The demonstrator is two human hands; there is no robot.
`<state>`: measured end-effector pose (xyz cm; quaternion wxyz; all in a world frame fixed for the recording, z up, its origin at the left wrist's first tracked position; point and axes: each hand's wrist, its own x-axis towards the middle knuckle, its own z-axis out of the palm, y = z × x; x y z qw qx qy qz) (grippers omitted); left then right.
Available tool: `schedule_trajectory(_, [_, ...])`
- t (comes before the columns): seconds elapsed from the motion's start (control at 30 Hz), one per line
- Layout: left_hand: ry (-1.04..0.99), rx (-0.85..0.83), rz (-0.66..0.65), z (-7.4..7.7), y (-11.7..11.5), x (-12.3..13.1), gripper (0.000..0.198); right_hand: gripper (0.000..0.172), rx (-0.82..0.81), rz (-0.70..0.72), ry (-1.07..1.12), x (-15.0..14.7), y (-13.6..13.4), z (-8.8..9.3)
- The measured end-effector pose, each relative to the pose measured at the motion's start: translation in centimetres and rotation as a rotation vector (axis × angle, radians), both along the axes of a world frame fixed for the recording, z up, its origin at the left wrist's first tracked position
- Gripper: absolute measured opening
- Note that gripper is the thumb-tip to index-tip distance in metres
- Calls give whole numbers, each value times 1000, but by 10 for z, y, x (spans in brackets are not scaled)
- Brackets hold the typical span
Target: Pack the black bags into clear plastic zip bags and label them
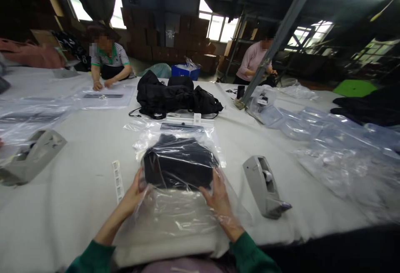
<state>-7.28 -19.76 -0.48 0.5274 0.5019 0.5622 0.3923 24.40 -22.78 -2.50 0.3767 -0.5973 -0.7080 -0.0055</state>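
A black folded fabric item [181, 165] lies in front of me, inside a clear plastic bag [183, 210] whose near part spreads slack toward my body. My left hand [137, 189] grips the item's left side. On the opposite side, my right hand [217, 194] holds the right edge, thumb on the near corner. Plastic shines over my right wrist; whether both hands are inside the bag I cannot tell. Beyond it lie flat clear bags [215, 133] with a dark printed strip. A pile of black drawstring bags [175, 96] sits farther back.
A grey tape dispenser [265, 185] stands to the right, another [34, 156] to the left. A barcode label strip [118, 181] lies left of my hands. Loose plastic bags [343, 152] cover the right side. A metal post [275, 44] rises from the table. Two people work across it.
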Motion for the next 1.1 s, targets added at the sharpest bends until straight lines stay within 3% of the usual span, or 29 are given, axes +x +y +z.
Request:
schedule_trajectory(0.07, [35,-2,57,3,-19,-10,111,48,-65,128,-42,18,-38,8])
schedule_trajectory(0.13, [85,44,84,-1,-56,-14,110,27,-129,234,-97,36,-89,14])
schedule_trajectory(0.2, [161,73,88,-9,-98,-8,118,13,-88,122,-88,47,-137,17])
schedule_trajectory(0.23, [216,65,121,-12,-115,-2,120,10,-42,-21,-58,50,-153,18])
schedule_trajectory(0.27, [272,51,175,-15,-127,6,121,17,3,-197,-17,52,-163,18])
schedule_trajectory(0.33, [349,39,316,-17,-134,23,121,57,34,-504,75,52,-161,19])
schedule_trajectory(0.4, [361,75,398,-13,-119,31,111,97,-35,-608,179,50,-138,21])
schedule_trajectory(0.43, [351,87,391,-9,-108,30,100,101,-96,-597,246,49,-123,23])
schedule_trajectory(0.53, [307,99,343,12,-79,8,60,69,-259,-505,418,50,-87,40])
schedule_trajectory(0.6, [325,165,442,26,-77,-17,51,55,-230,-502,425,55,-84,53])
schedule_trajectory(0.67, [395,236,611,30,-90,-41,47,50,-131,-537,372,63,-96,56])
schedule_trajectory(0.73, [473,206,660,21,-111,-59,44,47,-157,-530,332,69,-118,46])
schedule_trajectory(0.83, [520,40,550,-6,-144,-70,44,44,-316,-445,291,74,-150,18])
schedule_trajectory(0.9, [569,-6,551,-16,-161,-70,45,39,-285,-460,251,75,-166,5])
schedule_trajectory(0.97, [595,41,630,-16,-171,-65,49,36,-237,-484,241,76,-176,-1])
schedule_trajectory(1.1, [598,62,702,-11,-183,-59,46,38,-323,-494,429,76,-185,-2])
